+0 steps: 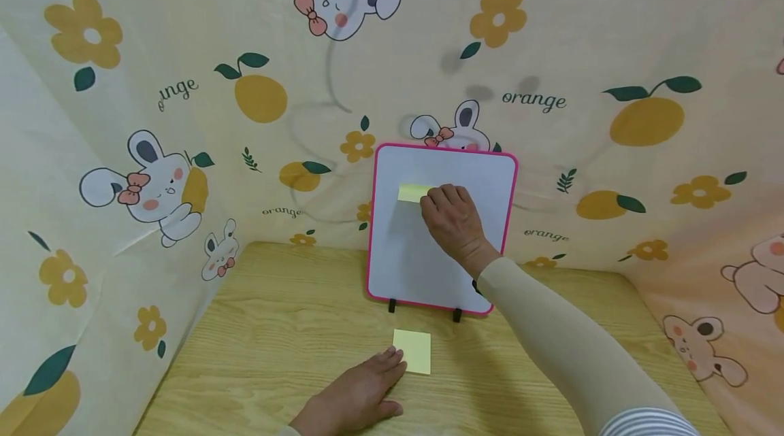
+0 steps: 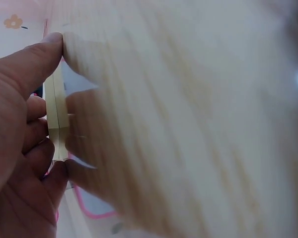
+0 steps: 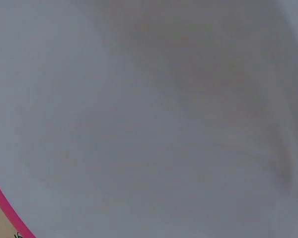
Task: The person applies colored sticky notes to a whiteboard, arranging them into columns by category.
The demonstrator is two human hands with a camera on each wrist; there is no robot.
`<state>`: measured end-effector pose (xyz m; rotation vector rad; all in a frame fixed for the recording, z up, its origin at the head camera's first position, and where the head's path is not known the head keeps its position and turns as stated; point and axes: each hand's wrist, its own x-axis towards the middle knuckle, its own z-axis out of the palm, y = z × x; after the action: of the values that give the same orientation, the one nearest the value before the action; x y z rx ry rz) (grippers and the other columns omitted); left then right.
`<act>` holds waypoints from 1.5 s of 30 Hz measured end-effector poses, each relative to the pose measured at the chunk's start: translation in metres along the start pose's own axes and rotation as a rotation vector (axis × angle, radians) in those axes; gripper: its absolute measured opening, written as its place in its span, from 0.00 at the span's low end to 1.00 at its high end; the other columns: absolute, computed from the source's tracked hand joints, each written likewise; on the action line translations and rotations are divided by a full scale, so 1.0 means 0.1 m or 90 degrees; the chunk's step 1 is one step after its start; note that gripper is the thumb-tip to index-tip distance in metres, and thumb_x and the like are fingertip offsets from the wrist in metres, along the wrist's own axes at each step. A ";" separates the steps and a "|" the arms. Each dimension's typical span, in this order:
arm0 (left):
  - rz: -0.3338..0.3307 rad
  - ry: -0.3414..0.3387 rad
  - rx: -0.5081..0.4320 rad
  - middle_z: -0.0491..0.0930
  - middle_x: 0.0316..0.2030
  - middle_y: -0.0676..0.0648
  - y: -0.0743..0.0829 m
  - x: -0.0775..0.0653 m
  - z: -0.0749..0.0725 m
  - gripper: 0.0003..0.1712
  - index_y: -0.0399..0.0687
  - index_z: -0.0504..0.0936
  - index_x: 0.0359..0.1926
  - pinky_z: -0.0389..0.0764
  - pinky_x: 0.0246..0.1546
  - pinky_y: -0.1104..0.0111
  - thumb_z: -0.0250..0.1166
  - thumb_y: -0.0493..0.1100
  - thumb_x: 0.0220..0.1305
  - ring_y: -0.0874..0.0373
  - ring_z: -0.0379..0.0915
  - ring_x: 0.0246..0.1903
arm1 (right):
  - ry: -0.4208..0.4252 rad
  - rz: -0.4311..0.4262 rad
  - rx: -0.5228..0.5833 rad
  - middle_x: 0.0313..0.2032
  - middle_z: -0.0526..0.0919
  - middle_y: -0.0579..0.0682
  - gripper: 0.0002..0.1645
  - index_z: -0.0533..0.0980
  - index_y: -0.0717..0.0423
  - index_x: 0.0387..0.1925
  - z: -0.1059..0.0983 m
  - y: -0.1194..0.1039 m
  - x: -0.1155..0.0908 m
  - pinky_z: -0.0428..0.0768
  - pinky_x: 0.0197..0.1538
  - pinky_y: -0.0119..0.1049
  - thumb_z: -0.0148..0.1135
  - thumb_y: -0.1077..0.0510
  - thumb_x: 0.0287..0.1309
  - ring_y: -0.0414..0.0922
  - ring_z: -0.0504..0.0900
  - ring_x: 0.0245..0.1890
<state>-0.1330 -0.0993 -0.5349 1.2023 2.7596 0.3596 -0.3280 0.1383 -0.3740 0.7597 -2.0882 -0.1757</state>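
A white board with a pink rim (image 1: 429, 252) stands upright on small black feet. My right hand (image 1: 453, 218) is at its upper middle, fingers curled at the right end of a yellow sticky note (image 1: 412, 193) lying against the board. The fingertips and that end of the note are hidden. Flat on the table lies a pad of pale yellow sticky notes (image 1: 415, 352). My left hand (image 1: 361, 392) rests on the table, its fingertips touching the pad's left edge. The left wrist view shows the left hand (image 2: 20, 114) beside the pad's thin edge (image 2: 57, 99).
The wood-grain table (image 1: 257, 341) is enclosed by a printed cloth (image 1: 245, 164) with rabbits and oranges behind and at both sides. The board leans close to the back cloth. In the right wrist view, only the shaded board surface (image 3: 89, 124) and its pink rim show.
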 end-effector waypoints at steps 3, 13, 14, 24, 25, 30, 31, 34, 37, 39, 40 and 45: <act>-0.003 -0.004 -0.005 0.67 0.78 0.42 0.00 0.00 0.00 0.40 0.41 0.70 0.77 0.70 0.77 0.60 0.60 0.61 0.76 0.48 0.60 0.79 | 0.003 -0.003 0.001 0.43 0.84 0.56 0.15 0.74 0.59 0.40 0.02 0.00 0.00 0.84 0.52 0.47 0.72 0.57 0.66 0.55 0.83 0.48; -0.003 -0.008 0.000 0.67 0.78 0.42 0.01 0.00 0.00 0.40 0.41 0.70 0.77 0.69 0.77 0.60 0.60 0.62 0.77 0.49 0.59 0.79 | -0.079 -0.004 0.028 0.53 0.85 0.55 0.20 0.76 0.57 0.51 0.13 -0.03 -0.08 0.81 0.63 0.47 0.70 0.49 0.68 0.54 0.81 0.55; -0.003 -0.008 0.000 0.67 0.78 0.42 0.01 0.00 0.00 0.40 0.41 0.70 0.77 0.69 0.77 0.60 0.60 0.62 0.77 0.49 0.59 0.79 | -0.089 -0.004 0.031 0.55 0.84 0.55 0.22 0.76 0.57 0.54 0.15 -0.04 -0.09 0.80 0.65 0.48 0.69 0.48 0.69 0.54 0.81 0.57; 0.001 -0.005 0.015 0.67 0.77 0.42 0.02 0.00 -0.01 0.40 0.41 0.70 0.77 0.68 0.78 0.62 0.61 0.61 0.76 0.49 0.60 0.79 | -0.165 0.011 0.032 0.75 0.71 0.59 0.40 0.67 0.60 0.76 0.21 -0.10 -0.14 0.55 0.84 0.54 0.57 0.40 0.75 0.57 0.66 0.75; 0.000 -0.006 0.016 0.67 0.78 0.42 0.02 0.00 -0.01 0.39 0.41 0.70 0.77 0.68 0.78 0.62 0.61 0.61 0.76 0.49 0.59 0.79 | -0.180 0.017 0.029 0.77 0.68 0.59 0.41 0.64 0.60 0.78 0.21 -0.11 -0.13 0.52 0.85 0.55 0.55 0.39 0.76 0.57 0.64 0.77; -0.006 -0.006 0.014 0.66 0.78 0.42 0.02 0.01 0.01 0.40 0.42 0.69 0.77 0.66 0.79 0.62 0.61 0.61 0.76 0.49 0.58 0.80 | -0.274 0.059 0.023 0.84 0.53 0.58 0.50 0.50 0.59 0.84 0.19 -0.16 -0.11 0.38 0.86 0.56 0.48 0.34 0.78 0.56 0.49 0.84; -0.006 -0.004 0.014 0.66 0.78 0.42 0.02 0.01 0.02 0.40 0.42 0.69 0.77 0.66 0.79 0.62 0.61 0.61 0.76 0.49 0.59 0.80 | -0.291 0.070 0.021 0.84 0.51 0.58 0.51 0.48 0.60 0.84 0.18 -0.18 -0.11 0.37 0.86 0.56 0.47 0.33 0.78 0.56 0.46 0.85; -0.006 -0.001 0.016 0.65 0.79 0.42 0.02 0.01 0.02 0.40 0.42 0.69 0.77 0.66 0.79 0.61 0.61 0.61 0.77 0.49 0.58 0.80 | -0.322 0.114 0.009 0.85 0.45 0.58 0.52 0.43 0.61 0.85 0.16 -0.22 -0.12 0.34 0.86 0.58 0.44 0.32 0.79 0.56 0.40 0.86; -0.004 0.001 0.023 0.66 0.78 0.42 0.03 0.02 0.01 0.40 0.42 0.70 0.77 0.67 0.78 0.61 0.62 0.61 0.76 0.49 0.59 0.79 | -0.328 0.155 0.000 0.85 0.42 0.58 0.53 0.42 0.62 0.85 0.14 -0.25 -0.16 0.31 0.85 0.59 0.42 0.32 0.79 0.56 0.36 0.86; -0.007 -0.004 0.030 0.67 0.77 0.43 0.05 0.03 -0.02 0.39 0.43 0.71 0.76 0.68 0.78 0.62 0.62 0.61 0.75 0.50 0.61 0.79 | -0.329 0.166 -0.004 0.85 0.41 0.59 0.53 0.41 0.62 0.84 0.13 -0.26 -0.19 0.30 0.85 0.60 0.42 0.32 0.79 0.56 0.34 0.86; -0.011 -0.007 0.030 0.68 0.77 0.43 0.06 0.05 -0.05 0.38 0.43 0.72 0.75 0.69 0.77 0.62 0.62 0.61 0.75 0.51 0.62 0.78 | -0.330 0.166 -0.007 0.85 0.41 0.58 0.53 0.41 0.62 0.84 0.13 -0.26 -0.21 0.29 0.85 0.60 0.42 0.32 0.79 0.56 0.33 0.86; -0.057 -0.012 -0.012 0.76 0.72 0.47 0.06 0.14 -0.19 0.30 0.48 0.80 0.69 0.75 0.72 0.64 0.60 0.60 0.77 0.54 0.71 0.73 | -0.328 0.142 -0.011 0.86 0.36 0.57 0.54 0.39 0.61 0.85 0.14 -0.22 -0.23 0.28 0.85 0.59 0.44 0.33 0.79 0.55 0.30 0.86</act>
<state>-0.1421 -0.0880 -0.5148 1.0685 2.7766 0.3629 -0.3186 0.1318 -0.4072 0.4974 -2.6364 -0.2886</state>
